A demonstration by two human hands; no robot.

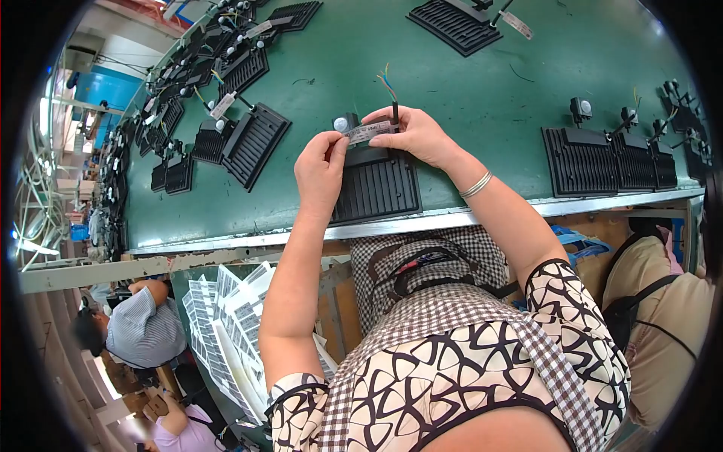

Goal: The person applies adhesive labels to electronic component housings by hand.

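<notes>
Between my two hands a pale printed label is stretched out. My left hand is closed, pinching its left end between thumb and finger. My right hand is closed on the other end, beside a black cable that the label appears to meet. Colored bare wires stick up from the cable's tip. Below the hands, a black finned floodlight housing lies at the table's near edge. Its white-domed sensor shows just above my left fingertips. The fingers partly hide where label and cable join.
On the green table, many finned floodlights crowd the left side. A row of similar floodlights lies right, and one labelled floodlight at the far side. Label sheets sit lower left. Other people are nearby.
</notes>
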